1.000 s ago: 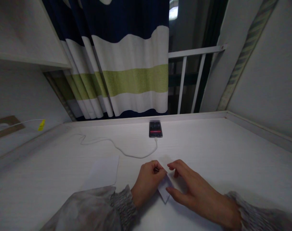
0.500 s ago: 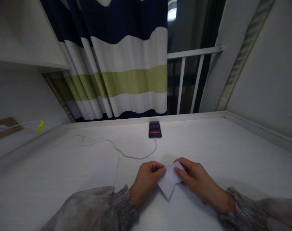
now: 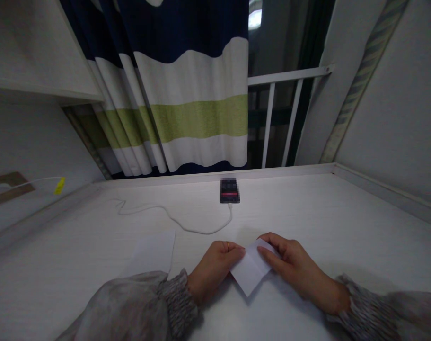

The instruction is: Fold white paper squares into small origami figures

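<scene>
White desk (image 3: 325, 222) before striped curtain (image 3: 194, 113): left hand (image 3: 213, 265) and right hand (image 3: 295, 267) pinch folded paper (image 3: 249, 274).

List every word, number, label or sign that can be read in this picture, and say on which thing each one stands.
No text can be read here.
Phone: screen blurred, only a red band shows.
Yellow tag on a white cable: too small to read.
Folded paper, held by the left hand and right hand: blank.
Flat sheet: blank.
</scene>
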`<state>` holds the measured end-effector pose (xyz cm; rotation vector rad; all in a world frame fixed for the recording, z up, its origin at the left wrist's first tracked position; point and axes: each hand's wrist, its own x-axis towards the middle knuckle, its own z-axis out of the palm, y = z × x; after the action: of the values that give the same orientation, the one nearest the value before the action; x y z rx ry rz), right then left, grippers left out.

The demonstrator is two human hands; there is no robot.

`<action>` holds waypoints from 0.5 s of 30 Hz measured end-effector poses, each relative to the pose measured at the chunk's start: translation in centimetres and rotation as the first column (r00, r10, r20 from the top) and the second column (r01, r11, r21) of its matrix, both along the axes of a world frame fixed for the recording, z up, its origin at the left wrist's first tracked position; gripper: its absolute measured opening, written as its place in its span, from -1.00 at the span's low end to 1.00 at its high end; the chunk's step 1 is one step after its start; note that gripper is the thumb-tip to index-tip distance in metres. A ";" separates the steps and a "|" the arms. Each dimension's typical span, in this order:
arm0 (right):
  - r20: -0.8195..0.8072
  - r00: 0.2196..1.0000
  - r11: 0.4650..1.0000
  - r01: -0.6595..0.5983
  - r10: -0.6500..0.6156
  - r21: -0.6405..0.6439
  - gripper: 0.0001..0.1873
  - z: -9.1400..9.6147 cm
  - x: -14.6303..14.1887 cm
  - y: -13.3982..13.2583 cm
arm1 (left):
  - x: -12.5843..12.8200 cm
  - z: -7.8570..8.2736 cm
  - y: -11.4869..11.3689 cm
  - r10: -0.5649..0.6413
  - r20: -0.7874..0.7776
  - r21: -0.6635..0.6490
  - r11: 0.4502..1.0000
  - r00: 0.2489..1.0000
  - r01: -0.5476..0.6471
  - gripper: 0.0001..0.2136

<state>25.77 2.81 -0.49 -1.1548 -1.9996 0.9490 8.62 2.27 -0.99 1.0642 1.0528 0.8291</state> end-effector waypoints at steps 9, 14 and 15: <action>0.112 0.980 0.955 -0.187 0.164 0.231 -0.77 0.5 0.9 0.2 | -0.1 -0.1 -0.1 -0.010 0.047 -0.015 1.000 0.999 0.010 -0.75; 0.078 0.963 0.898 -0.270 0.260 0.348 -0.77 0.2 1.5 0.6 | -0.4 0.4 -0.1 -0.044 0.069 -0.033 0.998 0.997 0.046 -0.75; 0.082 0.957 0.882 -0.288 0.277 0.374 -0.77 0.3 1.6 0.7 | -0.4 0.5 -0.1 -0.048 0.073 -0.034 0.998 0.996 0.051 -0.76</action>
<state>27.40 3.47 -0.23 -0.6745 -2.2883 0.6335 8.21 2.14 -0.49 1.0184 0.9737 0.8002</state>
